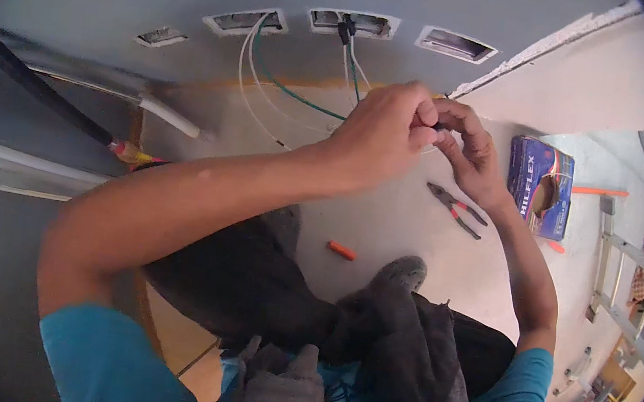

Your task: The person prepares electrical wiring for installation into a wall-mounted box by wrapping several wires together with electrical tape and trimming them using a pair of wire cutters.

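Observation:
My left hand (389, 124) and my right hand (469, 152) meet with fingers pinched around a small dark piece, mostly hidden. A green wire (289, 87) and white wires (242, 79) run from openings (240, 22) in the grey wall toward my hands. Black fittings (343, 31) hang with wires at another opening (371, 25). Below my hands, pliers (453, 207) with red-and-black handles lie on the light floor (369, 216), and a small orange cylinder (341, 250) lies nearer my legs.
A blue cardboard box (541, 162) and orange rods (595, 191) lie at the right, with an aluminium ladder (609, 266) beyond. Black corrugated conduit (42, 86) and white pipes (15, 158) run along the left. My bent legs (245, 281) occupy the lower middle.

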Motion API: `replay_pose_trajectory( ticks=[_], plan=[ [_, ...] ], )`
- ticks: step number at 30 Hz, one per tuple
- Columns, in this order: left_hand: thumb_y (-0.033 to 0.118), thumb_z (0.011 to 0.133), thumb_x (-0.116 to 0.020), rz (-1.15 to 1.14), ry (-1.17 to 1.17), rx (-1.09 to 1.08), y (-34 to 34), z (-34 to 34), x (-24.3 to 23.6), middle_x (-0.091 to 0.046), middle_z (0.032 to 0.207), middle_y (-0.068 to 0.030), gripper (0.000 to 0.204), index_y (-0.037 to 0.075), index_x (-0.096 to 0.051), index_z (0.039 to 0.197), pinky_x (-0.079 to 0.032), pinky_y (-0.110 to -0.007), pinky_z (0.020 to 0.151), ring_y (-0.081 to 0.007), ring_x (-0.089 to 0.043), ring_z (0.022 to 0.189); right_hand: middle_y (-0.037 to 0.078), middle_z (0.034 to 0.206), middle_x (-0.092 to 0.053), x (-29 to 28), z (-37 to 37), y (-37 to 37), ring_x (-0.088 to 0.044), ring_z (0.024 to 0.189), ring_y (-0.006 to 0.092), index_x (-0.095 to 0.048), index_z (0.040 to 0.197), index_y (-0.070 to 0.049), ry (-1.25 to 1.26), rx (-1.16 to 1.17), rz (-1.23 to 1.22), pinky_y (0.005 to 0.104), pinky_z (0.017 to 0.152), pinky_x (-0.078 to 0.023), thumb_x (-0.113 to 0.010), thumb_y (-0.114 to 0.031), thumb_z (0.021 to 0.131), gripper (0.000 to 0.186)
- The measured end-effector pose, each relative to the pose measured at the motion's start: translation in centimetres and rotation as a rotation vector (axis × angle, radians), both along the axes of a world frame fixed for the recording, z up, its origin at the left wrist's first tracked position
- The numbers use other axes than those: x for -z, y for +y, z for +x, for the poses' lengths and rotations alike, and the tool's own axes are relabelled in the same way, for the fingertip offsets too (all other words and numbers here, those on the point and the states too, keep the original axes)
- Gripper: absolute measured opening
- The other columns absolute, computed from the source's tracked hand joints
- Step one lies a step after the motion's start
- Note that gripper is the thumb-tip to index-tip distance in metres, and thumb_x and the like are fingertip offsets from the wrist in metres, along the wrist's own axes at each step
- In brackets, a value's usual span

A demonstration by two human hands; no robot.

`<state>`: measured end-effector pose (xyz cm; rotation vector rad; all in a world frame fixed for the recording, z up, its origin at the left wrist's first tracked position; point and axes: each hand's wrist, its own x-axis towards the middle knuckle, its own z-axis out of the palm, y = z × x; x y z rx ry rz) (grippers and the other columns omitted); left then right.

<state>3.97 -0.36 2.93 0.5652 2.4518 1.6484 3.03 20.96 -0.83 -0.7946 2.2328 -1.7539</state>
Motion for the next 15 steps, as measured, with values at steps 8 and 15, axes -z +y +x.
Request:
replay_pose_trajectory(
  ticks=[8,15],
  plan=[
    [-0.001,0.086,-0.065,0.08,-0.039,-0.09,-0.8,0.1,0.1,-0.066,0.09,-0.018,0.022,-0.004,-0.051,0.102,-0.054,-0.041,0.074,-0.0294,-0.07,0.083,0.005,0.124,-0.063,-0.3,-1.2,-1.0,-0.058,0.118,0.0166,-0.048,0.138,-0.007,-0.013,0.02,0.022,0.0331,0.099,-0.045,-0.062,0.0,0.098,0.043],
    [0.004,0.084,-0.069,0.003,-0.102,-0.17,-1.8,-0.4,0.4,-0.065,0.089,-0.0185,0.025,-0.003,-0.051,0.1,-0.054,-0.041,0.073,-0.0298,-0.07,0.082,0.007,0.127,-0.061,-2.0,-0.9,-2.1,-0.057,0.117,0.0153,-0.044,0.138,-0.008,-0.293,0.07,-0.199,0.0304,0.101,-0.042,-0.056,0.016,0.09,0.056]
  ],
)
